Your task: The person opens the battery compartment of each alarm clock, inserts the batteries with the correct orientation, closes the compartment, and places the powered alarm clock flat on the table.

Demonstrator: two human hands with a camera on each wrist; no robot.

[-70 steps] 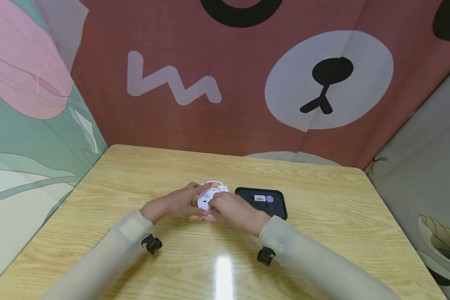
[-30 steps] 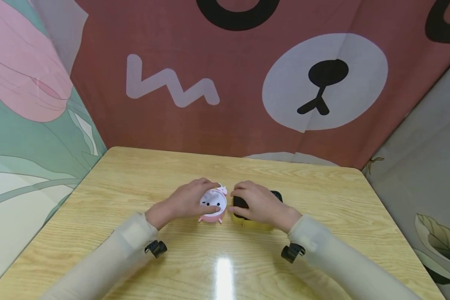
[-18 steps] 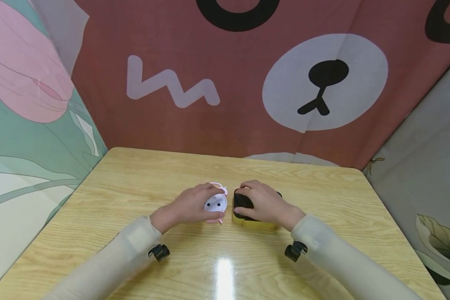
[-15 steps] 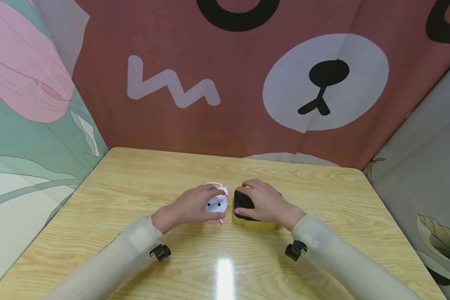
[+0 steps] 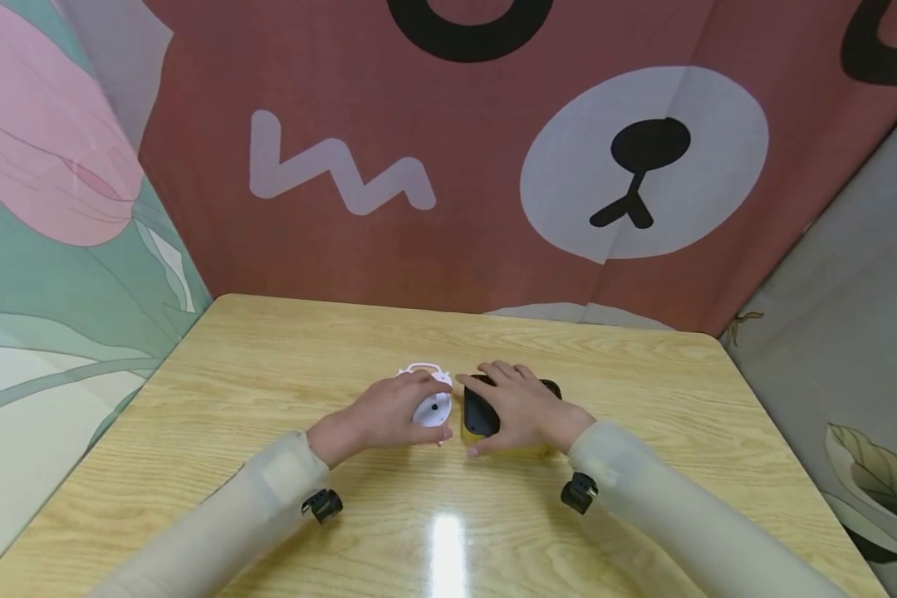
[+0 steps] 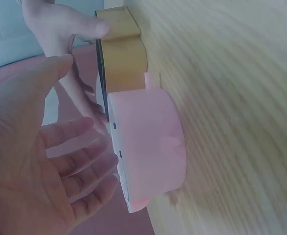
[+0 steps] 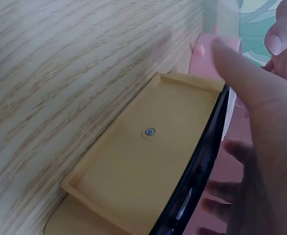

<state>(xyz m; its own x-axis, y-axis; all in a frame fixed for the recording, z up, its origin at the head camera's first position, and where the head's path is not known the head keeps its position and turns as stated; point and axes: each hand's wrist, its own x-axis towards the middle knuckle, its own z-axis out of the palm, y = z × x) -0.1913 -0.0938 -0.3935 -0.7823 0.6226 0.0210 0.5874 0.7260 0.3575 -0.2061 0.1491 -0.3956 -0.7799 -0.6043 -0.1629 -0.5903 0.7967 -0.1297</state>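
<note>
A pink alarm clock (image 5: pixel 432 409) lies flat with its white back up, its looped handle toward the far side of the table. My left hand (image 5: pixel 392 411) hovers over its left part with loosely bent fingers. In the left wrist view the fingertips are right at the white back of the clock (image 6: pixel 148 142), gripping nothing. Beside it on the right rests a yellow box-shaped object with a black top (image 5: pixel 480 415). My right hand (image 5: pixel 519 407) is spread over that top and hides much of it. The right wrist view shows its yellow side (image 7: pixel 143 142) with a small screw.
Both objects sit close together on a wood-grain table (image 5: pixel 329 340), a narrow gap between them. Behind the table hangs a reddish-brown cloth (image 5: pixel 344 249) with a bear face. A dark wrist camera (image 5: pixel 321 504) is strapped to each sleeve.
My right hand has moved from the clock to the black-topped object, and its fingers have lately spread wider. My left hand has shifted slightly right over the clock.
</note>
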